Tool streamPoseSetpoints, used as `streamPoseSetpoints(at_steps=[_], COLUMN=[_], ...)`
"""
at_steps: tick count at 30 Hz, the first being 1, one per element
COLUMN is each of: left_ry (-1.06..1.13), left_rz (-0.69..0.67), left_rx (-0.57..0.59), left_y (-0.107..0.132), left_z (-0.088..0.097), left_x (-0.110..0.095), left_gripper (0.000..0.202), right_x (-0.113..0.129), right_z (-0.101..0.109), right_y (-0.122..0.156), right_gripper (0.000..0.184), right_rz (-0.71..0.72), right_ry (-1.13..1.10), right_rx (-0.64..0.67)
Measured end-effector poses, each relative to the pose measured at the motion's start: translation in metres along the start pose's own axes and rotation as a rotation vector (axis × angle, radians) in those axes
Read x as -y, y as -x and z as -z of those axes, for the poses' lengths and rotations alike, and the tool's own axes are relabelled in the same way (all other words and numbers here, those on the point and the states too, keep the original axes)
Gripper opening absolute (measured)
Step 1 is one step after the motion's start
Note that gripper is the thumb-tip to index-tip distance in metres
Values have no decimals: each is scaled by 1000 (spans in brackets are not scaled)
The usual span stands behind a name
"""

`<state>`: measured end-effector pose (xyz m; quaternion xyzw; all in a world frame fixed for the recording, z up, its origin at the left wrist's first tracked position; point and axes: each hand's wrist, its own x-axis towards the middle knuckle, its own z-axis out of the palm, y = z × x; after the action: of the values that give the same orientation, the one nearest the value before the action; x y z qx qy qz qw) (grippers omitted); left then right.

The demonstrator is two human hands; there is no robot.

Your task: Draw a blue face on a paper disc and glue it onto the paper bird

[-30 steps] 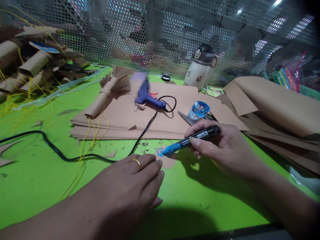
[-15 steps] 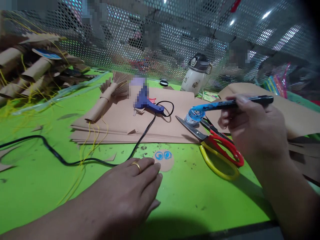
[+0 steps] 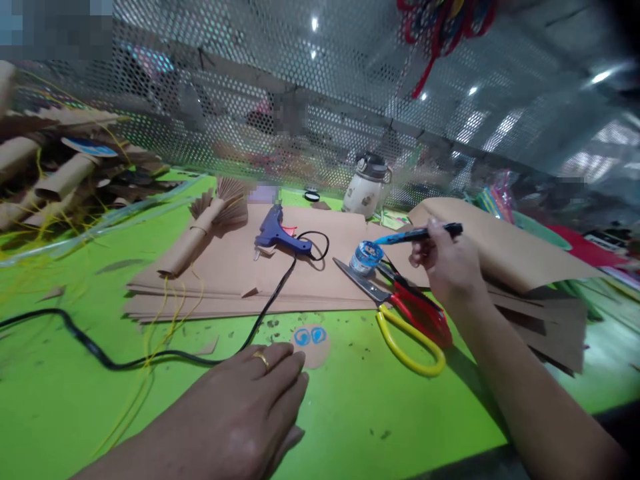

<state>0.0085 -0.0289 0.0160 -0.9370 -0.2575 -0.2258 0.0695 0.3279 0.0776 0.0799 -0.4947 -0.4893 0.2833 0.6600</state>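
My left hand point(image 3: 245, 400), with a gold ring on it, lies flat on the green table. Its fingertips reach the edge of a small round of brown paper point(image 3: 313, 357) that bears two blue painted eye shapes. In my right hand point(image 3: 447, 260) is a black-handled paintbrush point(image 3: 415, 235), its front part smeared blue. The brush end is at the rim of a small jar of blue paint point(image 3: 367, 259); whether it touches the paint I cannot tell. Beside the jar, scissors with one yellow and one red handle point(image 3: 410, 347) lie with blades pointing away to the left.
Brown paper sheets point(image 3: 200, 293) carry a blue glue gun point(image 3: 280, 233) and a paper roll with pleated fans point(image 3: 193, 237). The black cord point(image 3: 105, 357) crosses the table. More rolls point(image 3: 70, 175) pile up left. A white bottle point(image 3: 364, 190) stands before the perforated metal screen point(image 3: 240, 120).
The view has tilted up and shifted, so the table things sit lower and further left. My right hand keeps the brush at the paint jar. My left hand stays beside the paper round.
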Motion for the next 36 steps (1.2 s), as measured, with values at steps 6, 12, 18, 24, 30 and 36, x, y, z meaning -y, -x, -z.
streamPoseSetpoints(at_steps=[6, 12, 18, 24, 30, 36], left_ry=[-5, 7, 48, 44, 21, 8], left_rz=[-47, -4, 7, -11, -28, -41], left_rx=[-125, 4, 106, 106, 96, 121], left_y=[4, 0, -11, -14, -11, -4], left_z=[-15, 3, 17, 21, 14, 8], left_x=[6, -1, -4, -4, -2, 0], left_gripper=[22, 21, 14, 12, 20, 22], right_x=[-11, -26, -18, 16, 29, 22], right_z=[-4, -13, -5, 2, -11, -25], right_y=[-5, -11, -7, 13, 55, 84], right_gripper=[45, 44, 40, 29, 20, 20], right_rz=[15, -42, 3, 228, 4, -77], right_ry=[182, 368, 439, 294, 91, 195], right_rx=[69, 204, 151, -15, 271, 578])
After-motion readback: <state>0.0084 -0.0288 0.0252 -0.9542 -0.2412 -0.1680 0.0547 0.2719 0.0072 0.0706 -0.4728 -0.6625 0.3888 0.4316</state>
